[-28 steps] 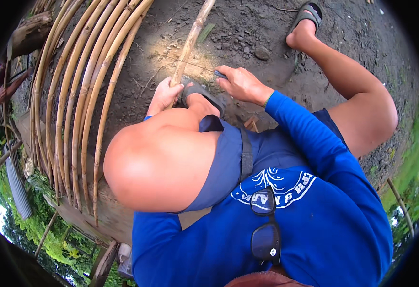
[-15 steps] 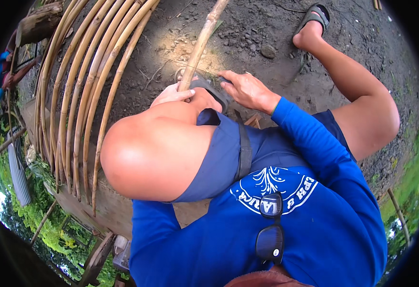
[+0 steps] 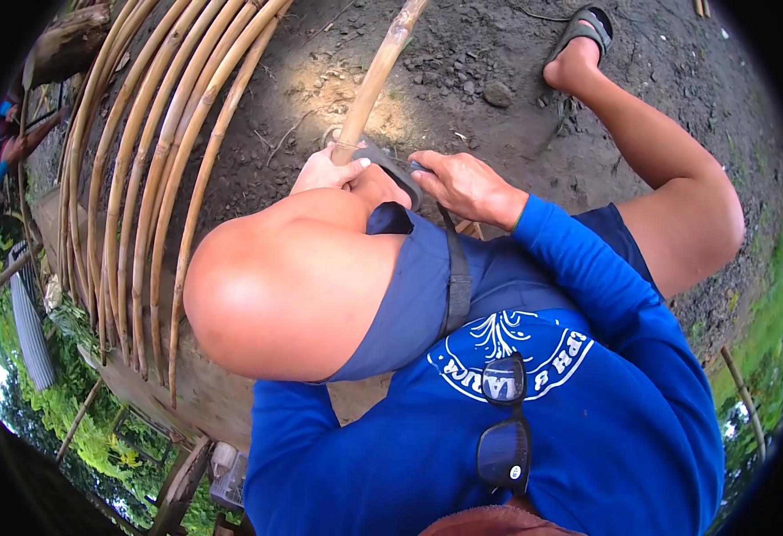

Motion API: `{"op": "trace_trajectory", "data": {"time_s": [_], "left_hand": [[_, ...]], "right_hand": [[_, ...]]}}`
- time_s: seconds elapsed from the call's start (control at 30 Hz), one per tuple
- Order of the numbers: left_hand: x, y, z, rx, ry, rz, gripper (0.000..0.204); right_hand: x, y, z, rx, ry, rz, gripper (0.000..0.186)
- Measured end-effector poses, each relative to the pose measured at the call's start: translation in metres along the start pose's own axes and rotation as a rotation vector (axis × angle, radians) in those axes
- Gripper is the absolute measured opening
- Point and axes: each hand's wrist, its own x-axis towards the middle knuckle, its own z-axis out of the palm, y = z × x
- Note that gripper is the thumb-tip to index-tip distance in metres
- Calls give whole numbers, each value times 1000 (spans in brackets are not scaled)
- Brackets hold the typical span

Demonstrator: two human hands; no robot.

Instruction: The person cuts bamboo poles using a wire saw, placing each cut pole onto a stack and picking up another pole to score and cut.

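Note:
My left hand (image 3: pixel 324 170), beside my bent left leg, is closed around the near end of a pale bamboo pole (image 3: pixel 375 80). The pole slants up and away, past the top of the view. A little to its right, my right hand (image 3: pixel 472 188) is closed on a dark-handled tool (image 3: pixel 418 167). Only a short dark end shows at the thumb and forefinger; its kind cannot be made out. My left sandal (image 3: pixel 383 165) lies just beyond my left hand.
Several long, curved bamboo poles (image 3: pixel 173 152) lie side by side at the left. A thick log (image 3: pixel 70 45) is beyond them. Another person's arm (image 3: pixel 30 143) shows at the far left. Dark soil with small stones (image 3: pixel 498 95) spreads ahead; my right foot (image 3: pixel 574 58) rests there.
My right hand has drawn slightly back toward me and turned, with the dark tool in it. A thin line seen between the pole and this hand no longer shows. The pole has barely shifted.

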Motion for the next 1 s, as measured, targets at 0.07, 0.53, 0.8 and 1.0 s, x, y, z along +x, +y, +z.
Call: {"op": "trace_trajectory", "data": {"time_s": [0.07,0.53,0.8,1.0], "left_hand": [[0,-3,-1,68,-32,0,34],[-1,-30,-7,-249,-214,-2,29],[7,-30,-7,-298,-288,1,27],[21,-43,-17,-329,-285,4,26]], "right_hand": [[-7,1,-3,-16,-33,44,37],[1,-3,-4,-178,-114,-38,31],[42,8,18,-195,-86,-73,25],[-16,1,-12,-183,-103,73,25]]}}
